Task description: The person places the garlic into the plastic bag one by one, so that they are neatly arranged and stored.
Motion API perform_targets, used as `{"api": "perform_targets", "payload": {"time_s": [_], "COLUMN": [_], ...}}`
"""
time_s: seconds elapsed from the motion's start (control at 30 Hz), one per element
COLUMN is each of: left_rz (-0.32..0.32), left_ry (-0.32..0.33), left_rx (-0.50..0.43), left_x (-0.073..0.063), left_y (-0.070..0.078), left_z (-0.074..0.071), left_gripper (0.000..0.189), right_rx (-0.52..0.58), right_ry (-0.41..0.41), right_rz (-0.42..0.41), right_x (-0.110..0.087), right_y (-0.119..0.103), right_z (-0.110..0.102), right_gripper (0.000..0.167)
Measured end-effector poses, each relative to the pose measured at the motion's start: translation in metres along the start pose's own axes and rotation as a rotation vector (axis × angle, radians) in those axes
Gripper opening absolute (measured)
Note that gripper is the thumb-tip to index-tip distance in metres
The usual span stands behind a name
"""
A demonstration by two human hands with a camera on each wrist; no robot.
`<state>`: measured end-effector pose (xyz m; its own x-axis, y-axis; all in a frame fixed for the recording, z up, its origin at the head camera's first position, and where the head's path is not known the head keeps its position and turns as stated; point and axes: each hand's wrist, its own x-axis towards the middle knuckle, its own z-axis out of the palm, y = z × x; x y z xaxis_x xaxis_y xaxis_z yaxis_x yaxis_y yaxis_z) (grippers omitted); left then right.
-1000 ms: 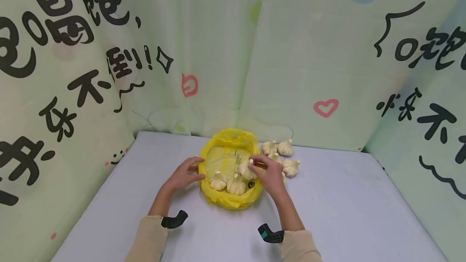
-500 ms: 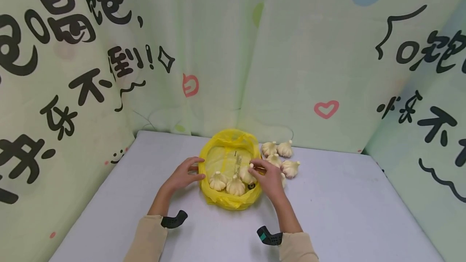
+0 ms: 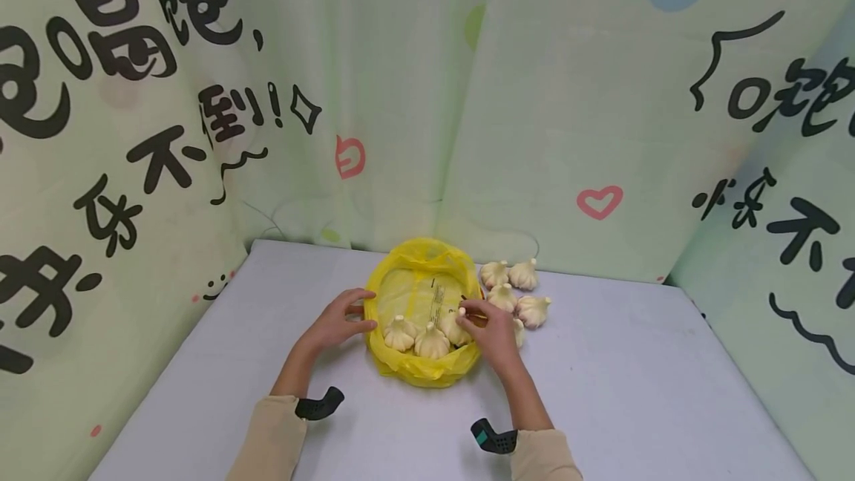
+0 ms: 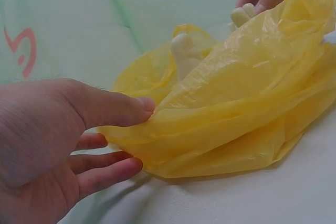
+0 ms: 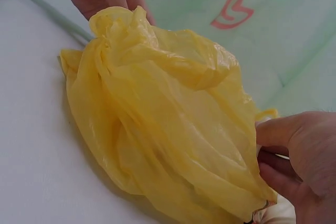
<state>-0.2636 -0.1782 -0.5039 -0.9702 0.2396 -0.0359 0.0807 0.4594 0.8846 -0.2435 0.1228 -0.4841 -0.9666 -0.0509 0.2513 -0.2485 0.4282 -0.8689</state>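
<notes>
- While the left hand [image 3: 337, 320] braces the left side of the bag [image 3: 417, 374], the right hand [image 3: 496, 328] has a garlic bulb [image 3: 453, 330] by the stem, inside the bag near its right wall; head view.
- Right grip: narrowed to a pinch, thumb and fingertips on the stem. Left grip: thumb and fingers apart, touching the bag's outside; no pinch noted.
- Recommended: seat the bulb fully on the bag's floor, beside the two bulbs [image 3: 431, 343] at the near edge, before easing the pinch; then lift the fingers straight up so the film is not dragged. Whether the bulb already bears on the floor cannot be told.
- Surroundings: five loose bulbs [image 3: 533, 311] on the desk [image 3: 634, 370], just right of the bag; the nearest is partly hidden by the right hand. Printed curtain [image 3: 528, 132] behind.
- Left wrist view: thumb at the bag's rim, fingers lower on its wall. The wall hides most contents; one pale stem [image 4: 182, 59] shows above it. Light contact appears sufficient; hard pressing would likely fold the film inward.
- Right wrist view: bag fills the middle and screens the held bulb. Its raised rim beside the right fingers is judged the chief obstruction and could snag them on withdrawal. Dark reddish edge [image 5: 257, 214] at the bottom: nature undetermined.
</notes>
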Motion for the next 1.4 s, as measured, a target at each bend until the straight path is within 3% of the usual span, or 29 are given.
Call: {"api": "perform_targets", "payload": {"time_s": [0.47, 1.1, 1.4], "left_rz": [0.009, -0.016, -0.034], "left_ry": [-0.008, 0.003, 0.016], "left_rx": [0.001, 0.016, 0.015], "left_x": [0.000, 0.000, -0.002], "left_y": [0.003, 0.001, -0.001], "left_z": [0.003, 0.002, 0.000], "left_gripper": [0.055, 0.055, 0.055], "right_rx": [-0.013, -0.054, -0.110], "right_ry": [0.005, 0.101, 0.158], "right_rz": [0.036, -0.018, 0.067], "right_x": [-0.004, -0.009, -0.015], "right_y": [0.001, -0.019, -0.011], "right_z": [-0.003, -0.033, -0.052], "right_gripper": [0.030, 0.029, 0.029]}}
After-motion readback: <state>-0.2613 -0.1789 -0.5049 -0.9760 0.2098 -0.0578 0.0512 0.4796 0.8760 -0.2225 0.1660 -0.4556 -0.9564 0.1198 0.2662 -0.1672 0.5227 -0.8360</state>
